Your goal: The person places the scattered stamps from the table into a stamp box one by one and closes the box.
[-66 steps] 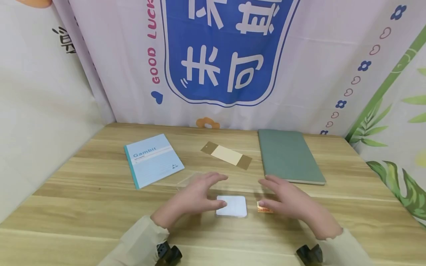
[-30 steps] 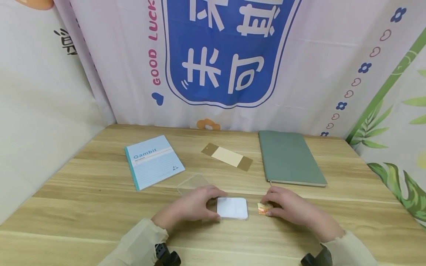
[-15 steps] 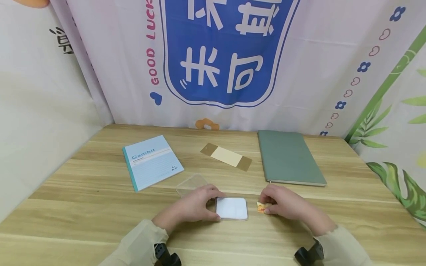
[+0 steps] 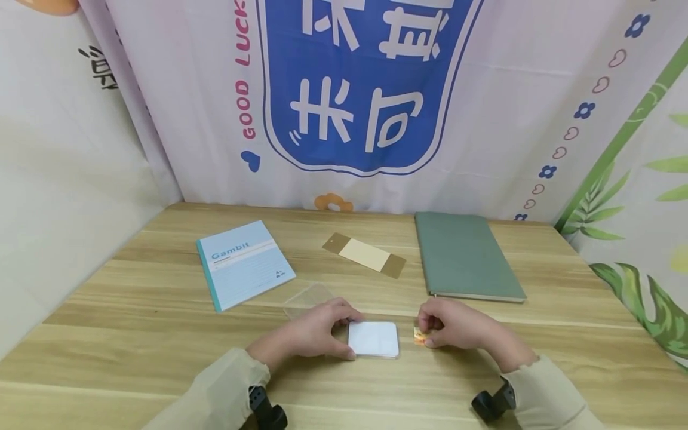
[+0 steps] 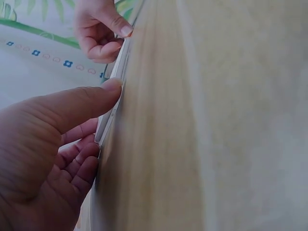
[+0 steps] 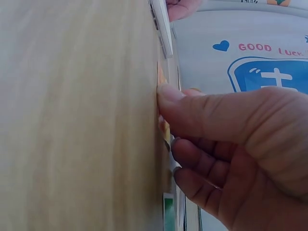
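A white, round-cornered flat block, looking like a stack of blank cards in a clear shallow case, lies on the table. My left hand holds its left end, thumb at the near edge and fingers at the far edge; the left wrist view shows the thumb against its thin side. To the right, my right hand pinches a small shiny orange-and-yellow piece, its right part hidden by the fingers. In the right wrist view, thumb and fingertips hold this thin piece at table level.
Behind my left hand lies a clear plastic lid. Farther back are a light-blue notebook, a brown-and-cream card strip and a green notebook. A printed curtain hangs behind the wooden table.
Both hands have come down from a hover: the left now grips the white block's end, the right pinches the orange piece. In the last half second, the right fingers have closed farther over the piece.
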The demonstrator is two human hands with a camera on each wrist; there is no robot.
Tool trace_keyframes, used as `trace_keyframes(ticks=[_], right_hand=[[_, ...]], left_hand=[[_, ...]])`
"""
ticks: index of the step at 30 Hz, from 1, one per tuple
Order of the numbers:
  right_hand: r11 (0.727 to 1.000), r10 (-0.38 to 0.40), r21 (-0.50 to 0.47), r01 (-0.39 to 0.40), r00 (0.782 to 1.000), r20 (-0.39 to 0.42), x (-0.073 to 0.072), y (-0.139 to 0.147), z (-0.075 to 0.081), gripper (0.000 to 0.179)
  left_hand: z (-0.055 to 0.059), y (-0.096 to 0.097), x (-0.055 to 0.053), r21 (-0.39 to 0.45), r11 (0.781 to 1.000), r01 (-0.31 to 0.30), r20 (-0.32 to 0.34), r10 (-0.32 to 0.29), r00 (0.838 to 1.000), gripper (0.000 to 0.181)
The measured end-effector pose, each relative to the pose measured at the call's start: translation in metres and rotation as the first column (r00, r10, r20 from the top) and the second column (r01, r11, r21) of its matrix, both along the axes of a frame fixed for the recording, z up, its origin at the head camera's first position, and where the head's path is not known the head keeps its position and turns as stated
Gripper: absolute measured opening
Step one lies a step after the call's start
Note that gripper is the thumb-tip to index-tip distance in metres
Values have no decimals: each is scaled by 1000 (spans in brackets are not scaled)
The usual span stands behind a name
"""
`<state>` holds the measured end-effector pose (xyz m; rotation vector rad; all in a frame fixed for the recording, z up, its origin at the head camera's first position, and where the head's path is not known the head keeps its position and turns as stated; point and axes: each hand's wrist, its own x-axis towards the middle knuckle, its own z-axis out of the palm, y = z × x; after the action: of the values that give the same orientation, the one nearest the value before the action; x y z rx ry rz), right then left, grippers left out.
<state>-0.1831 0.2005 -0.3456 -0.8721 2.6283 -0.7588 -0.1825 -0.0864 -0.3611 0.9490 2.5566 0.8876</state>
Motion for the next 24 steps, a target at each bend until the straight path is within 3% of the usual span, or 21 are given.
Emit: trace_keyframes(ticks=[17,24], right_hand=[[997,-67,-30,71,991,117,2,-3,0,18],[998,-39,-43,43,995,92,4,-3,-1,16]], left_hand=[[0,-1,-1,1,1000,-31,55,31,998,51],[-3,-2,-1,-6,1000,-28,47,28,999,52]])
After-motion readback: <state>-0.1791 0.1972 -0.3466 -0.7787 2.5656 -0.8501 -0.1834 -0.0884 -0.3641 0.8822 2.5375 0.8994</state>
